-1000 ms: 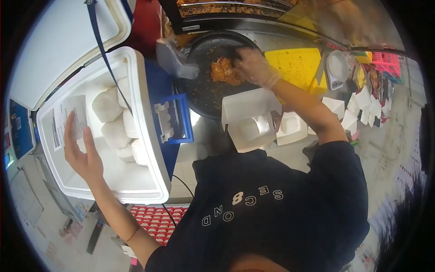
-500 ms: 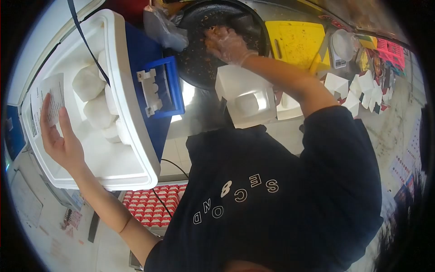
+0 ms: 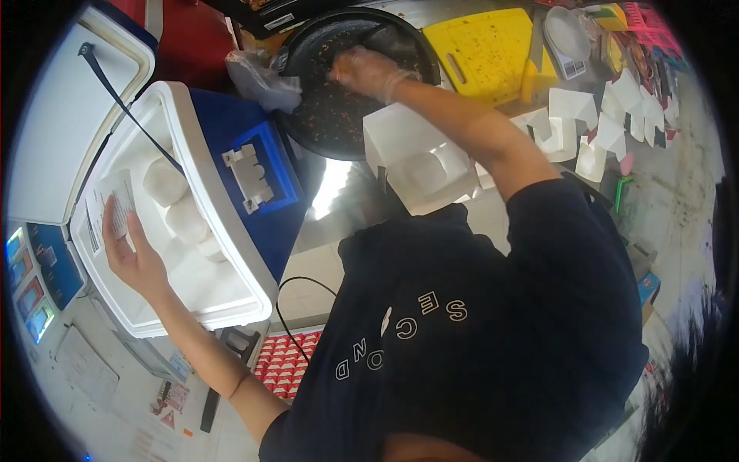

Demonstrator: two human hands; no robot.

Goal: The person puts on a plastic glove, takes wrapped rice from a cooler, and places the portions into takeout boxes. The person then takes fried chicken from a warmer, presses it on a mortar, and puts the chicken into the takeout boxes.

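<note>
My left hand [image 3: 135, 254], bare, hovers over the open white-lined cooler box [image 3: 265, 296] with fingers stretched out and parted. Its fingertips are in front of a printed paper label [image 3: 119, 202]; I cannot tell whether they touch it. White rounded lumps [image 3: 186, 219] lie inside the cooler beside that hand. In a clear plastic glove, my right hand [image 3: 369, 73] is down in a round black pan [image 3: 331, 127]. Its fingers are curled together over some orange-brown food, mostly hidden by the hand. Brown crumbs dot the pan. An open white paper box [image 3: 419, 165] stands below my right forearm.
A yellow cutting board [image 3: 485, 58] with crumbs and a yellow-handled knife [image 3: 531, 73] lies right of the pan. Beyond are a small scale [image 3: 570, 61] and several open white boxes [image 3: 612, 115]. A clear plastic bag [image 3: 265, 81] touches the pan's left side.
The view has shifted, so the cooler sits lower and the pan slightly up and left. My right hand's fingers look more curled; my left hand stays over the cooler, fingers still parted.
</note>
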